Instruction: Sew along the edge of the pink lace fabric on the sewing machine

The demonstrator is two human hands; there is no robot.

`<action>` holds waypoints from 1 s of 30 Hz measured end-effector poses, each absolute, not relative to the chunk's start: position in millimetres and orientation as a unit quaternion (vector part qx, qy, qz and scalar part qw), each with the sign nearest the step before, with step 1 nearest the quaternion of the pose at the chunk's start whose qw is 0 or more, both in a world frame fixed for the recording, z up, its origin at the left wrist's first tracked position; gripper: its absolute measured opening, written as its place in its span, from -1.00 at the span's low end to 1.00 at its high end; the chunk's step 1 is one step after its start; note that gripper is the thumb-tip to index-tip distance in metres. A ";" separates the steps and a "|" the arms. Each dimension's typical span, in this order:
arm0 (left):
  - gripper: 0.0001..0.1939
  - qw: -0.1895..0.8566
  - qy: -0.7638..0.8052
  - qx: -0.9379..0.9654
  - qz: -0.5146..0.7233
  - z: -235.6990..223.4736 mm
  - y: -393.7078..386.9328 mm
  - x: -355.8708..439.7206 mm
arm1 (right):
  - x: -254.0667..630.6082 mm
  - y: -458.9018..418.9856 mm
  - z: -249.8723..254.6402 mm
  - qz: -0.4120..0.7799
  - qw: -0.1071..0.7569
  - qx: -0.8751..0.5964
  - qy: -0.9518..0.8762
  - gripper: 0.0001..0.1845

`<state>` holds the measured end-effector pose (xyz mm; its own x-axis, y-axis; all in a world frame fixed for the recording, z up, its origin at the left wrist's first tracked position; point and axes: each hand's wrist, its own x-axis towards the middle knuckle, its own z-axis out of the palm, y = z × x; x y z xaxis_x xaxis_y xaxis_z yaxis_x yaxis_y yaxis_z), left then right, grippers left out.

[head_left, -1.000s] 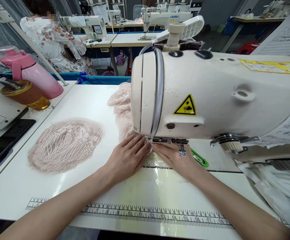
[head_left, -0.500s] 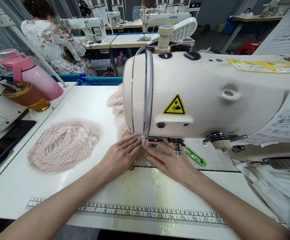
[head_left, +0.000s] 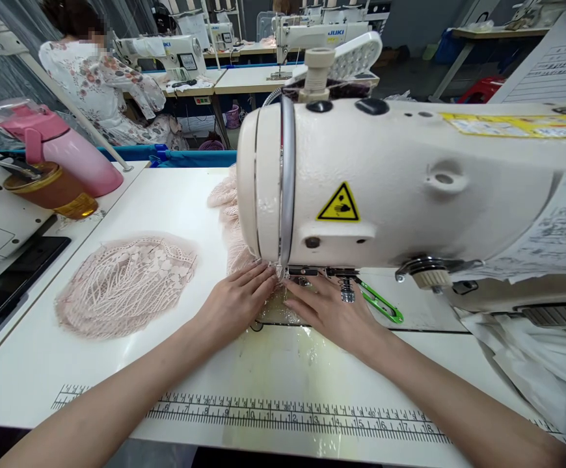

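- Head view is filled mostly by the cream sewing machine (head_left: 410, 188), whose head overhangs the white table (head_left: 175, 201) and carries a yellow warning sticker (head_left: 338, 203).
- The table stretches left and toward the viewer, with a printed ruler strip (head_left: 293, 419) along its near edge.
- Behind, another person in a flowered top (head_left: 102, 84) sits at a separate machine, well apart from this bench.
- A rounded pile of pink lace pieces (head_left: 124, 286) lies flat on the table to the left of the hands, untouched.
- A pink bottle (head_left: 66, 149) lies beside an amber jar (head_left: 51, 188) at the far left.
- The pink lace strip (head_left: 231, 221) being worked runs from behind the machine head down to the needle area; its near end sits under the fingertips.
- Left hand (head_left: 237, 302) lies flat, fingers together, pressing the lace just left of the presser foot (head_left: 345, 289).
- Right hand (head_left: 329, 312) lies flat beside it, fingertips nearly meeting the left's; neither hand pinches anything.
- Green thread snips (head_left: 383, 304) lie just right of the foot.
- The lace looks light, limp and open-meshed, likely to stretch or snag, so flat palm pressure near the edge beside the foot seems the safest hold.
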<state>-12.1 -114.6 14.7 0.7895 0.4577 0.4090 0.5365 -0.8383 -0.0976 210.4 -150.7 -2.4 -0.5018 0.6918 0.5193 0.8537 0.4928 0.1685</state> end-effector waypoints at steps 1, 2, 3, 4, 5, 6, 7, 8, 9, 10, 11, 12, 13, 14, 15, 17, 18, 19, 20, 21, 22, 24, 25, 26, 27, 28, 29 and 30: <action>-0.71 0.109 -0.266 -0.940 -0.186 14.4 -114.9 -11.9 | 211.0 -150.8 -2.1 -0.208 0.193 -0.459 -0.842 -0.60; -0.70 0.114 -0.268 -0.939 -0.183 14.0 -115.3 -11.5 | 211.6 -150.9 -1.9 -0.206 0.188 -0.460 -0.843 -0.59; -0.70 0.118 -0.269 -0.938 -0.181 13.8 -115.8 -11.1 | 212.1 -151.1 -1.6 -0.201 0.182 -0.461 -0.845 -0.58; -0.69 0.121 -0.271 -0.938 -0.180 13.6 -116.3 -10.6 | 212.4 -151.3 -1.3 -0.196 0.176 -0.463 -0.846 -0.57; -0.69 0.124 -0.273 -0.937 -0.179 13.5 -116.7 -10.2 | 212.5 -151.5 -1.0 -0.190 0.170 -0.466 -0.847 -0.57; -0.68 0.125 -0.275 -0.937 -0.177 13.5 -117.2 -9.9 | 212.4 -151.6 -0.6 -0.187 0.167 -0.469 -0.847 -0.57; -0.67 0.124 -0.276 -0.937 -0.175 13.7 -117.6 -9.7 | 212.0 -151.7 -0.3 -0.187 0.164 -0.471 -0.846 -0.58; -0.66 0.125 -0.278 -0.936 -0.173 13.9 -118.0 -9.6 | 211.5 -151.8 -0.1 -0.190 0.162 -0.474 -0.845 -0.58; -0.66 0.126 -0.279 -0.937 -0.171 14.3 -118.4 -9.6 | 210.8 -151.8 0.0 -0.193 0.160 -0.475 -0.844 -0.59; -0.65 0.128 -0.278 -0.937 -0.168 14.7 -118.7 -9.7 | 210.1 -151.8 0.0 -0.195 0.159 -0.475 -0.843 -0.59; -0.65 0.130 -0.277 -0.938 -0.165 15.3 -119.0 -9.7 | 209.4 -151.9 -0.3 -0.195 0.159 -0.475 -0.843 -0.59; -0.64 0.132 -0.275 -0.938 -0.162 16.0 -119.3 -9.7 | 208.7 -151.9 -0.6 -0.192 0.161 -0.476 -0.843 -0.60; -0.65 0.134 -0.273 -0.939 -0.158 16.8 -119.6 -9.6 | 208.2 -152.1 -1.1 -0.188 0.163 -0.477 -0.843 -0.60; -0.65 0.135 -0.271 -0.940 -0.154 17.5 -119.9 -9.4 | 207.8 -152.2 -1.4 -0.183 0.167 -0.477 -0.843 -0.60; -0.66 0.137 -0.270 -0.941 -0.154 18.1 -120.1 -9.0 | 207.5 -152.4 -1.6 -0.179 0.171 -0.477 -0.843 -0.61; -0.66 0.142 -0.266 -0.940 -0.160 18.8 -120.5 -8.3 | 207.3 -152.8 -1.2 -0.181 0.178 -0.477 -0.841 -0.63; -0.67 0.144 -0.264 -0.939 -0.165 18.9 -120.7 -8.0 | 207.3 -152.9 -0.6 -0.188 0.179 -0.476 -0.840 -0.64; -0.67 0.145 -0.262 -0.939 -0.171 18.8 -120.9 -7.7 | 207.2 -152.9 0.2 -0.198 0.181 -0.473 -0.839 -0.64; -0.67 0.144 -0.260 -0.938 -0.176 18.5 -121.0 -7.6 | 207.2 -152.9 1.1 -0.209 0.181 -0.471 -0.838 -0.65; -0.68 0.142 -0.260 -0.938 -0.179 18.1 -121.1 -7.5 | 207.1 -152.8 1.8 -0.219 0.179 -0.468 -0.837 -0.66; -0.68 0.139 -0.260 -0.938 -0.181 17.6 -121.2 -7.4 | 207.0 -152.7 2.4 -0.224 0.177 -0.466 -0.838 -0.67; -0.67 0.137 -0.262 -0.937 -0.185 16.6 -121.4 -7.2 | 207.0 -152.5 2.6 -0.222 0.174 -0.466 -0.839 -0.66; -0.67 0.138 -0.264 -0.937 -0.185 16.3 -121.5 -6.9 | 207.2 -152.5 2.2 -0.217 0.171 -0.468 -0.839 -0.65; -0.67 0.141 -0.266 -0.936 -0.184 16.0 -121.6 -6.6 | 207.5 -152.5 1.6 -0.211 0.168 -0.471 -0.840 -0.64; -0.67 0.143 -0.268 -0.935 -0.182 15.8 -121.8 -6.1 | 208.0 -152.5 0.9 -0.204 0.164 -0.473 -0.841 -0.63; -0.66 0.145 -0.271 -0.935 -0.180 15.7 -122.1 -5.7 | 208.6 -152.5 0.0 -0.197 0.159 -0.475 -0.843 -0.62; -0.66 0.146 -0.273 -0.934 -0.178 15.6 -122.4 -5.2 | 209.4 -152.6 -0.9 -0.189 0.154 -0.476 -0.845 -0.61; -0.66 0.145 -0.276 -0.934 -0.175 15.5 -122.6 -4.7 | 210.1 -152.7 -1.9 -0.181 0.149 -0.478 -0.847 -0.60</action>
